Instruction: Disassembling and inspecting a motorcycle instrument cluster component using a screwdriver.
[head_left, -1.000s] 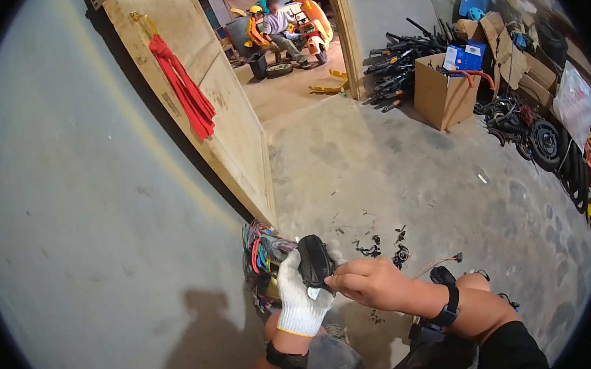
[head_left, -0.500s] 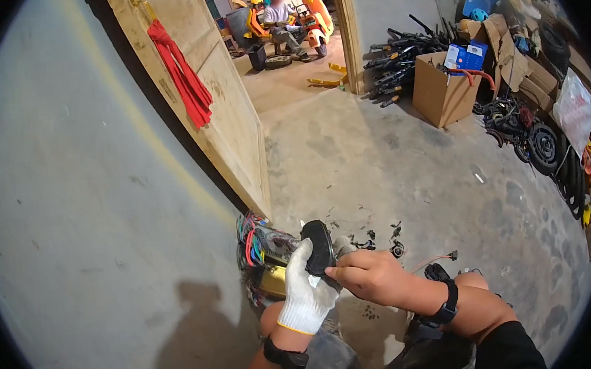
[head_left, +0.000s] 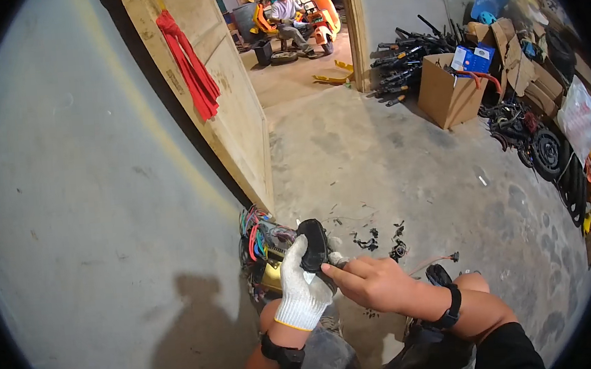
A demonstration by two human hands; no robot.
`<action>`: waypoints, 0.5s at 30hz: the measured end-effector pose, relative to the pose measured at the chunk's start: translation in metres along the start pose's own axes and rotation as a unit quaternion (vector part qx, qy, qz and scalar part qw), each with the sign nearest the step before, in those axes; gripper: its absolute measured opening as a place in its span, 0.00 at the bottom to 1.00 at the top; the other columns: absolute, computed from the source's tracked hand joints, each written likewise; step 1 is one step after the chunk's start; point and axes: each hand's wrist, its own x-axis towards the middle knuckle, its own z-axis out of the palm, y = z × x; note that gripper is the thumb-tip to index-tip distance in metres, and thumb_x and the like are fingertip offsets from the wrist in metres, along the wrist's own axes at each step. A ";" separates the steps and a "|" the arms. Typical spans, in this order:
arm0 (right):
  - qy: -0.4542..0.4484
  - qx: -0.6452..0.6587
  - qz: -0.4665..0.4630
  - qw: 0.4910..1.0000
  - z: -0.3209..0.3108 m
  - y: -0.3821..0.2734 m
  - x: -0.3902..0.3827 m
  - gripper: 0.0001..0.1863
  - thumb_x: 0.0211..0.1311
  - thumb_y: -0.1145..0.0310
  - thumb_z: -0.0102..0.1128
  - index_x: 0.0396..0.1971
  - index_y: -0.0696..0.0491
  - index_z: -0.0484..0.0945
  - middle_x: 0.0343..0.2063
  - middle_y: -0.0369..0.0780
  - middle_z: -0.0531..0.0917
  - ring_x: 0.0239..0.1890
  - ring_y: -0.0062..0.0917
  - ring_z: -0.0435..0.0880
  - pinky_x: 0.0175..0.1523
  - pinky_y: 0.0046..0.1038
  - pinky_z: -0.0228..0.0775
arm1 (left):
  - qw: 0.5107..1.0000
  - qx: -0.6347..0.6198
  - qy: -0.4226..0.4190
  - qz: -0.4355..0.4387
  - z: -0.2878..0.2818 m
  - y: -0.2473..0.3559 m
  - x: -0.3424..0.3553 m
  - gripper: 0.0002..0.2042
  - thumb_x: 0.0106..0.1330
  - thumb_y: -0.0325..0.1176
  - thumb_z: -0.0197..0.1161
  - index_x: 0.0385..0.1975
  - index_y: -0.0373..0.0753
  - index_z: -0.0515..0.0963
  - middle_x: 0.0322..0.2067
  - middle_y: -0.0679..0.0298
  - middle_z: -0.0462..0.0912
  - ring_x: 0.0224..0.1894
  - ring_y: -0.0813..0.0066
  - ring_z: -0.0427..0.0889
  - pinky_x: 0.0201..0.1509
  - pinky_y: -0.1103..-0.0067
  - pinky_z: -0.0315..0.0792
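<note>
My left hand [head_left: 301, 281], in a white knitted glove, is closed around a dark, rounded, flat part [head_left: 313, 246] and holds it tilted upward over the floor. Its thumb lies along the part's left side, while gloved fingers show past the right side. What kind of part it is I cannot tell. My bare right hand [head_left: 374, 283] is closed, its index fingertip at the part's lower right edge. Something small and dark shows by those fingers, too hidden to name. Left of the glove lies a bundle of coloured wires [head_left: 254, 232] beside a gold-coloured box [head_left: 272, 276].
Small black pieces [head_left: 366, 241] and a thin cable with a plug [head_left: 453, 257] lie on the floor ahead. An open wooden door [head_left: 224, 100] stands left. A cardboard box [head_left: 450, 95] and black tubular parts [head_left: 403, 60] are far right. Beyond the doorway a person [head_left: 288, 17] sits by an orange scooter [head_left: 325, 16].
The view has shifted slightly. My left hand still holds the dark part, and my right fingertip has stayed at its lower edge, with the hand turned a little.
</note>
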 end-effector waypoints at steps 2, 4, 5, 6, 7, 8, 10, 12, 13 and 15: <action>-0.018 -0.010 0.008 1.000 -0.002 -0.002 -0.001 0.29 0.51 0.70 0.67 0.58 0.50 0.79 0.26 0.33 0.76 0.25 0.25 0.80 0.26 0.27 0.73 | 1.000 -0.001 0.005 0.006 0.001 0.000 0.000 0.18 0.72 0.47 0.57 0.49 0.40 0.79 0.38 0.54 0.84 0.32 0.62 0.81 0.38 0.70 0.79; -0.018 -0.008 0.009 1.000 -0.004 -0.003 -0.001 0.30 0.51 0.70 0.66 0.58 0.50 0.78 0.26 0.33 0.76 0.25 0.25 0.81 0.26 0.27 0.73 | 1.000 0.004 0.007 0.013 0.002 0.000 0.000 0.17 0.72 0.47 0.57 0.48 0.40 0.79 0.38 0.54 0.84 0.32 0.62 0.81 0.37 0.70 0.79; -0.018 -0.007 0.010 1.000 -0.004 -0.003 0.000 0.30 0.51 0.70 0.66 0.59 0.50 0.78 0.26 0.33 0.76 0.25 0.25 0.81 0.26 0.27 0.73 | 1.000 0.007 0.008 0.017 0.002 -0.001 0.000 0.17 0.72 0.47 0.57 0.48 0.40 0.79 0.38 0.54 0.84 0.32 0.62 0.81 0.37 0.70 0.79; -0.019 -0.006 0.009 1.000 -0.005 -0.003 0.000 0.30 0.51 0.70 0.66 0.59 0.50 0.78 0.26 0.33 0.76 0.25 0.25 0.81 0.27 0.27 0.74 | 1.000 0.005 0.007 0.011 0.002 0.000 0.000 0.17 0.72 0.47 0.57 0.48 0.40 0.79 0.38 0.53 0.84 0.31 0.62 0.81 0.37 0.70 0.79; -0.020 -0.004 0.009 1.000 -0.005 -0.003 0.000 0.30 0.51 0.70 0.66 0.59 0.50 0.78 0.26 0.33 0.76 0.26 0.25 0.81 0.27 0.27 0.74 | 1.000 0.002 0.006 0.006 0.001 0.000 0.001 0.17 0.72 0.46 0.57 0.48 0.39 0.79 0.38 0.53 0.84 0.31 0.62 0.81 0.37 0.70 0.79; -0.021 -0.003 0.008 1.000 -0.005 -0.003 0.000 0.30 0.51 0.70 0.66 0.59 0.50 0.78 0.26 0.33 0.76 0.26 0.25 0.81 0.27 0.27 0.74 | 1.000 -0.001 0.004 0.001 0.000 0.000 0.002 0.17 0.72 0.46 0.57 0.48 0.39 0.79 0.38 0.53 0.84 0.31 0.62 0.81 0.37 0.70 0.79; -0.024 0.001 0.006 1.000 -0.006 -0.003 0.000 0.31 0.51 0.70 0.66 0.59 0.50 0.78 0.26 0.33 0.77 0.26 0.25 0.81 0.27 0.26 0.74 | 1.000 0.000 0.004 -0.006 -0.002 0.002 0.002 0.17 0.72 0.46 0.57 0.48 0.39 0.79 0.38 0.53 0.84 0.31 0.62 0.81 0.36 0.71 0.79; -0.025 0.001 0.005 1.000 -0.007 -0.003 0.000 0.31 0.51 0.70 0.66 0.60 0.49 0.78 0.27 0.33 0.77 0.26 0.25 0.81 0.28 0.26 0.74 | 1.000 0.004 0.006 -0.008 -0.002 0.003 0.003 0.17 0.72 0.46 0.57 0.48 0.39 0.79 0.38 0.53 0.84 0.31 0.63 0.81 0.36 0.71 0.79; -0.024 -0.001 0.004 1.000 -0.008 -0.003 0.000 0.31 0.50 0.70 0.67 0.60 0.49 0.78 0.27 0.33 0.77 0.26 0.25 0.81 0.28 0.26 0.74 | 1.000 0.008 0.008 -0.005 -0.001 0.002 0.002 0.17 0.72 0.46 0.57 0.48 0.39 0.79 0.38 0.53 0.84 0.31 0.63 0.81 0.36 0.71 0.79; -0.023 -0.001 0.006 1.000 -0.009 -0.003 0.000 0.31 0.50 0.71 0.67 0.60 0.49 0.78 0.27 0.33 0.77 0.25 0.25 0.81 0.28 0.26 0.74 | 1.000 0.015 0.007 -0.003 0.001 0.002 0.002 0.17 0.72 0.46 0.57 0.48 0.39 0.79 0.38 0.53 0.84 0.31 0.63 0.81 0.35 0.72 0.79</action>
